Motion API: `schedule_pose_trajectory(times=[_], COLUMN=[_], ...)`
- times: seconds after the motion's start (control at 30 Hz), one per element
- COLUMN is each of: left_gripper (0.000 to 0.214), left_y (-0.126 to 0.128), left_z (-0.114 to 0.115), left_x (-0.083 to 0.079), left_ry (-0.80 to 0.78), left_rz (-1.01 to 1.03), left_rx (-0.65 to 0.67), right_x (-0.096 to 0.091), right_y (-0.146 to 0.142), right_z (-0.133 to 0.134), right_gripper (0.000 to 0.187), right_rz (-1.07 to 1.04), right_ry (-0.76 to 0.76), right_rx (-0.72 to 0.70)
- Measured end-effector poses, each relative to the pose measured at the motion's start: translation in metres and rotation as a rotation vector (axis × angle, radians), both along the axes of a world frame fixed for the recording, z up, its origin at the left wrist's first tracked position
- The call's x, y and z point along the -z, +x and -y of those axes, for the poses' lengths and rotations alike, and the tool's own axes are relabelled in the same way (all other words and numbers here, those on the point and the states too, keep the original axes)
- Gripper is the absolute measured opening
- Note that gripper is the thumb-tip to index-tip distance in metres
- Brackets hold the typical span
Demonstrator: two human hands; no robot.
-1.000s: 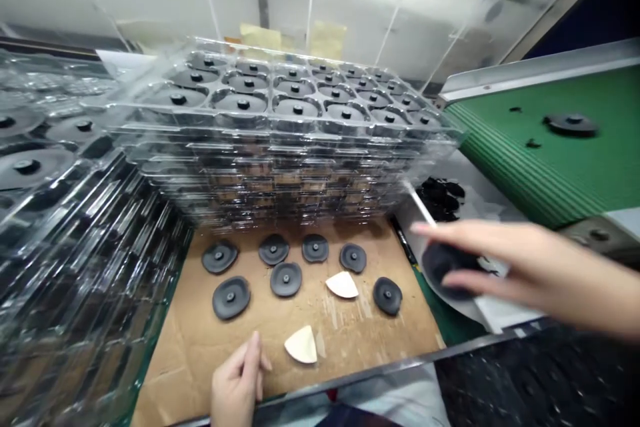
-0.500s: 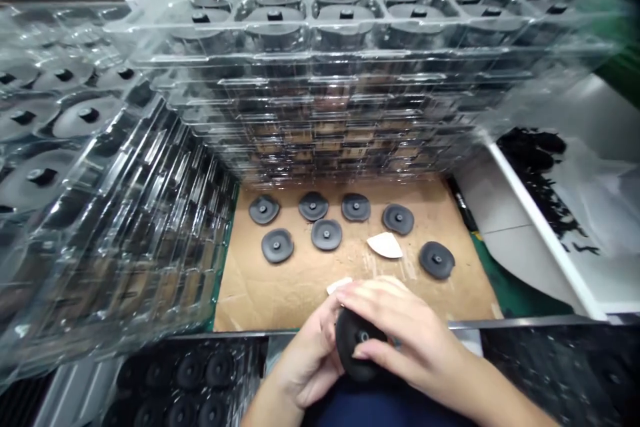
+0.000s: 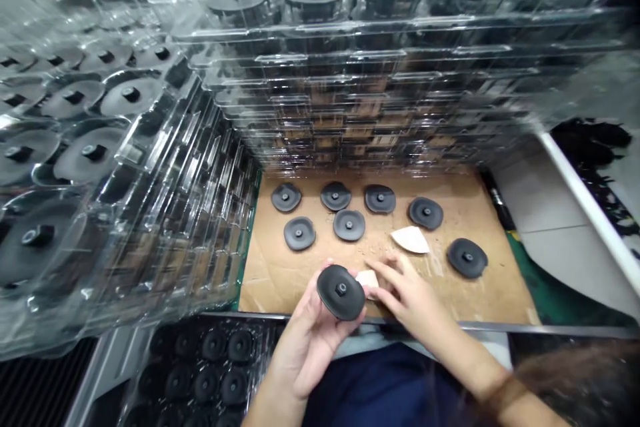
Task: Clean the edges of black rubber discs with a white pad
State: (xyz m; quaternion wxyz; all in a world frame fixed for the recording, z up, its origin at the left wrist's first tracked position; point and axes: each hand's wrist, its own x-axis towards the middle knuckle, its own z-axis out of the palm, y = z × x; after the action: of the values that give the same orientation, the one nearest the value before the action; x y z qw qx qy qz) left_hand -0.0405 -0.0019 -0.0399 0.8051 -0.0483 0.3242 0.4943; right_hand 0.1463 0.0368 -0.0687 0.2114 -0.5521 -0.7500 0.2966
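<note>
My left hand (image 3: 315,340) holds a black rounded disc (image 3: 341,292) by its edge, its face with the small central stud turned up toward me. Just right of the disc, my right hand (image 3: 403,290) has its fingers apart around a small white piece (image 3: 367,280) on the cardboard; whether they touch it I cannot tell. Beyond my hands lies a second white piece, pointed and flat (image 3: 411,239). Several similar black discs are spread over the cardboard, among them one in the middle (image 3: 349,225) and one at the right (image 3: 467,257).
Tall stacks of clear plastic trays filled with discs stand behind (image 3: 350,47) and at the left (image 3: 165,167) of the cardboard sheet (image 3: 270,280). A white bin wall (image 3: 585,193) borders the right. Another tray of discs (image 3: 205,380) sits below the front edge.
My right hand has let go of the disc and moved right to the small white piece. The disc stays in my left hand, now more fully in view. The camera view has shifted.
</note>
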Motion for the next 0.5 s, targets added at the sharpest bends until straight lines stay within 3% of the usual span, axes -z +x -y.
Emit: schedule_pose_trajectory(times=[0.13, 0.27, 0.37, 0.5], left_gripper=[0.074, 0.070, 0.057, 0.051], left_y=[0.000, 0.003, 0.007, 0.019], left_z=[0.002, 0.002, 0.001, 0.000], left_x=[0.002, 0.001, -0.002, -0.009], left_ry=[0.016, 0.000, -0.015, 0.044], left_rz=[-0.071, -0.110, -0.115, -0.177], left_rx=[-0.079, -0.139, -0.132, -0.092], right_x=[0.012, 0.003, -0.020, -0.071], right_y=[-0.012, -0.013, -0.011, -0.019], right_z=[0.014, 0.011, -0.004, -0.013], right_gripper=[0.023, 0.023, 0.021, 0.026], right_rz=[-0.061, -0.137, -0.152, -0.263], right_ry=[0.015, 0.014, 0.017, 0.083], right_rx=[-0.087, -0.202, -0.160, -0.077])
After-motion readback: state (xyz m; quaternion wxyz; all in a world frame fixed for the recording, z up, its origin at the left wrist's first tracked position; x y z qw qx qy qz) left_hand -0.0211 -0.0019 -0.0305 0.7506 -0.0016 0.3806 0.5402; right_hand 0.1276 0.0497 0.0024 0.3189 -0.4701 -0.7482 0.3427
